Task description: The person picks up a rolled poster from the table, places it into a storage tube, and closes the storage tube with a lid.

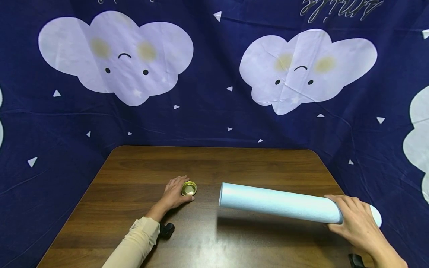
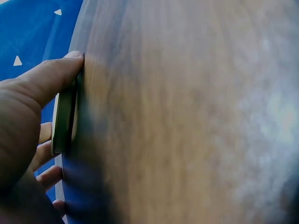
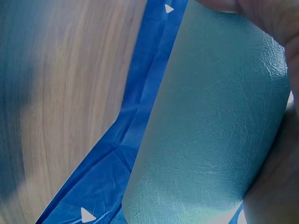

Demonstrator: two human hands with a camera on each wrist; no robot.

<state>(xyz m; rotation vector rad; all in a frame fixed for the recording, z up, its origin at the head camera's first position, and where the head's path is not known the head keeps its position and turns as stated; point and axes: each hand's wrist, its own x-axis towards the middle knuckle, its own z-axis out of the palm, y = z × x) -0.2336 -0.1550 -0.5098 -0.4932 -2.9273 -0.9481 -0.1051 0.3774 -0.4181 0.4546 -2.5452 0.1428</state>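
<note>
My left hand (image 1: 173,193) holds a shallow round gold lid (image 1: 189,189) low over the left-middle of the table, its open side facing up. In the left wrist view the lid (image 2: 64,122) shows edge-on, with the thumb on the near side and the fingers behind it. A light blue rolled-up sheet (image 1: 278,203) extends leftward from my right hand (image 1: 356,219), which grips it near its right end. The roll is lifted, casting a shadow below. Close up in the right wrist view, the roll's surface (image 3: 210,112) looks finely creased and slightly shiny.
The brown wooden table (image 1: 161,163) has rounded far corners. Behind it hangs a dark blue cloth (image 1: 207,123) printed with white clouds and small triangles. Black straps or mounts show at both wrists.
</note>
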